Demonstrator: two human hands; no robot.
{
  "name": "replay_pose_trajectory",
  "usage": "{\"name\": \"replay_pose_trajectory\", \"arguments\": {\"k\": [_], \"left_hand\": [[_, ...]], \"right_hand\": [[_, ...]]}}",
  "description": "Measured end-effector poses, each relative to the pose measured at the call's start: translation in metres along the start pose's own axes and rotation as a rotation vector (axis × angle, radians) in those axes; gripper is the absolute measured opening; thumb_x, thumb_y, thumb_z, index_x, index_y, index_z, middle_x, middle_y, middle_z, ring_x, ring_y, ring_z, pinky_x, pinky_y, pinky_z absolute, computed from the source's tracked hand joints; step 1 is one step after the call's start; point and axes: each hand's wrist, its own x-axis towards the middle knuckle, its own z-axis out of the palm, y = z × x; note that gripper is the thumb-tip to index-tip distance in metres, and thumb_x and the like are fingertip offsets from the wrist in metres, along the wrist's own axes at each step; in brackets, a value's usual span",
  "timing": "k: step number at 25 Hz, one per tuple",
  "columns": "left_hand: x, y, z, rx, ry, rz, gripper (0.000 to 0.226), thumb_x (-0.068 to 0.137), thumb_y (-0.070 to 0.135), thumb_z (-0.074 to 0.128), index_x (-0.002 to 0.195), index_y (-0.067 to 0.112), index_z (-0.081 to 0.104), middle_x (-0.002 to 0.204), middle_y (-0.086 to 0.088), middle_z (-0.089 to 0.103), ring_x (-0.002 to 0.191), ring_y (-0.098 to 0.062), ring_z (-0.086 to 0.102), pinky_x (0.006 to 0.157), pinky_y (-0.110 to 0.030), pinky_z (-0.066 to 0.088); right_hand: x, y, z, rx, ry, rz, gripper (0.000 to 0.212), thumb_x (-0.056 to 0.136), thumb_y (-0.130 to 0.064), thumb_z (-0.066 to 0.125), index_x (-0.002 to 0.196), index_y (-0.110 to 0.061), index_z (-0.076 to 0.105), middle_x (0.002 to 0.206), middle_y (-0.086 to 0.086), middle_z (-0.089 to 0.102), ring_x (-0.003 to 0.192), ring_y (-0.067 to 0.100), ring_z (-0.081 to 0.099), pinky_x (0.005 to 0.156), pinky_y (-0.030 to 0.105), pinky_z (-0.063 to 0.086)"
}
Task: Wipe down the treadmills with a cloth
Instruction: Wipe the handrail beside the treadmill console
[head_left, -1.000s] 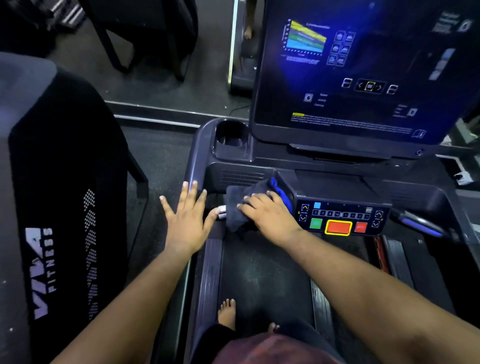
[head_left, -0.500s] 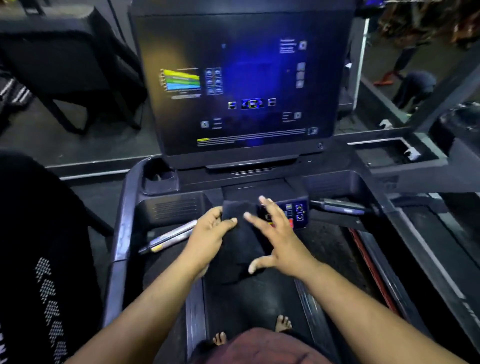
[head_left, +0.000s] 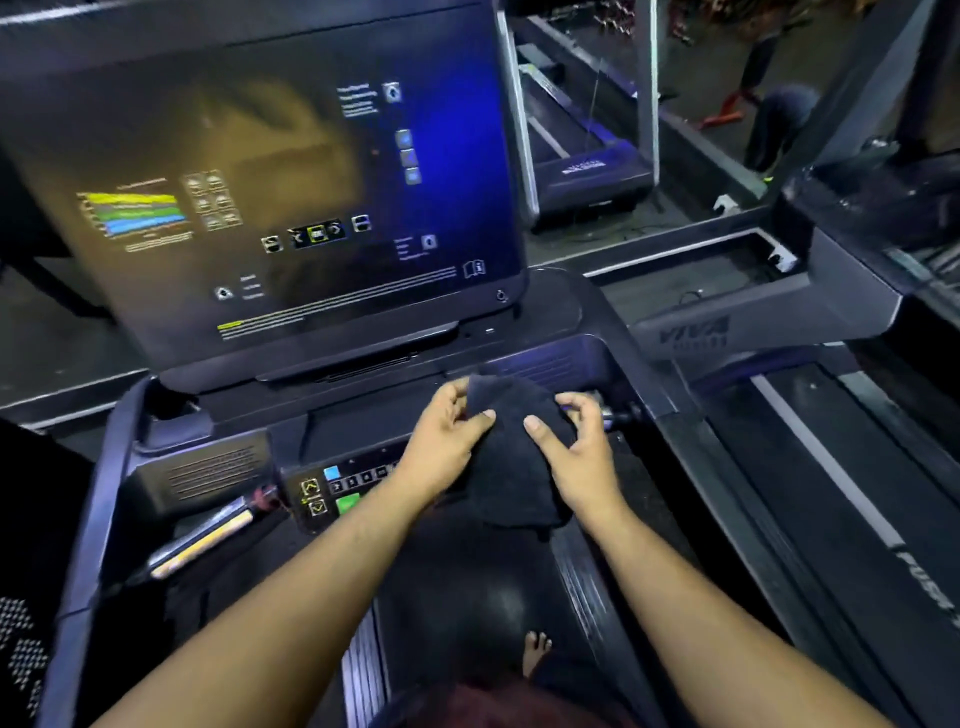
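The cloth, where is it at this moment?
In the head view the dark cloth is right of centre, held between the left hand and the right hand, hanging over the button panel below the screen.

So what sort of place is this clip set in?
Most likely a commercial gym. The person stands on a black treadmill with a large dark console screen, a second dark treadmill stands beyond, and both hands hold a black cleaning cloth.
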Motion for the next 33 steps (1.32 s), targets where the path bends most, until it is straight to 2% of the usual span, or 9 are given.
{"name": "replay_pose_trajectory", "arguments": {"k": [4,6,8,12,16,22,27,30,33], "left_hand": [[0.048,-0.012,0.01,0.666,0.043,0.112,0.075,0.092,0.017,0.066,0.154,0.021,0.025,0.144,-0.004,0.048,0.119,-0.011,0.057,0.102,-0.036,0.048],[0.063,-0.025,0.003,1.284,-0.004,0.097,0.075,0.096,0.038,0.056,0.157,0.027,0.014,0.162,-0.003,0.023,0.147,-0.022,0.026,0.117,-0.054,0.027],[0.07,-0.034,-0.006,1.622,-0.152,0.115,0.068,0.101,0.049,0.035,0.158,0.027,0.006,0.167,0.001,0.0,0.154,-0.019,-0.002,0.118,-0.064,0.006],[0.084,-0.035,-0.024,1.578,-0.355,0.216,0.065,0.1,0.05,0.02,0.159,0.027,0.003,0.167,0.006,-0.002,0.153,-0.01,-0.008,0.118,-0.062,-0.007],[0.094,-0.036,-0.028,1.507,-0.395,0.298,0.075,0.088,0.045,0.016,0.159,0.022,0.012,0.167,0.002,0.01,0.153,-0.013,0.003,0.122,-0.051,-0.005],[0.098,-0.04,-0.029,1.42,-0.418,0.331,0.072,0.097,0.028,0.042,0.159,0.021,0.005,0.167,0.002,0.005,0.153,-0.011,-0.003,0.124,-0.046,-0.004],[0.105,-0.044,-0.033,1.337,-0.487,0.307,0.074,0.097,0.026,0.041,0.159,0.02,0.001,0.167,0.002,0.0,0.153,-0.011,-0.007,0.123,-0.049,-0.003],[0.105,-0.044,-0.034,1.325,-0.486,0.335,0.074,0.096,0.025,0.041,0.159,0.019,0.002,0.167,-0.001,0.001,0.153,-0.013,-0.008,0.123,-0.053,-0.001],[0.108,-0.047,-0.034,1.308,-0.502,0.335,0.074,0.095,0.026,0.04,0.159,0.019,0.002,0.167,-0.002,0.001,0.153,-0.015,-0.007,0.122,-0.054,-0.001]], "right_hand": [[0.053,0.01,-0.001,-0.557,0.19,-0.151,0.051,0.09,-0.037,0.068,0.129,-0.009,0.048,0.13,0.009,0.052,0.115,0.026,0.053,0.091,0.022,0.04],[0.07,0.026,0.009,-1.025,0.214,-0.247,0.051,0.091,-0.034,0.06,0.135,-0.013,0.047,0.143,0.016,0.044,0.128,0.035,0.048,0.105,0.047,0.039],[0.07,0.043,0.014,-1.09,0.081,-0.38,0.041,0.092,-0.025,0.053,0.132,-0.018,0.054,0.144,0.013,0.049,0.136,0.035,0.044,0.113,0.058,0.028],[0.059,0.065,0.012,-1.156,-0.131,-0.51,0.048,0.097,-0.051,0.041,0.13,-0.021,0.058,0.127,0.004,0.061,0.122,0.027,0.055,0.112,0.052,0.032],[0.112,0.028,0.015,-1.29,-0.384,-0.266,0.056,0.095,-0.066,0.03,0.095,-0.022,0.065,0.098,0.007,0.071,0.096,0.032,0.064,0.077,0.042,0.039],[0.058,0.078,0.01,-1.331,-0.092,-0.513,0.062,0.086,-0.07,0.05,0.12,-0.02,0.062,0.116,0.008,0.064,0.11,0.03,0.06,0.1,0.052,0.041],[0.121,0.03,0.002,-1.249,-0.386,-0.218,0.065,0.078,-0.086,0.036,0.071,-0.023,0.048,0.077,-0.003,0.064,0.082,0.026,0.064,0.066,0.036,0.038],[0.074,0.067,0.013,-1.199,-0.046,-0.297,0.062,0.085,-0.077,0.042,0.099,-0.023,0.067,0.107,0.002,0.068,0.107,0.027,0.062,0.099,0.048,0.039],[0.051,0.104,0.014,-1.001,0.229,-0.187,0.075,0.083,-0.075,0.042,0.135,-0.023,0.055,0.153,0.008,0.041,0.146,0.031,0.029,0.119,0.058,0.001]]}}
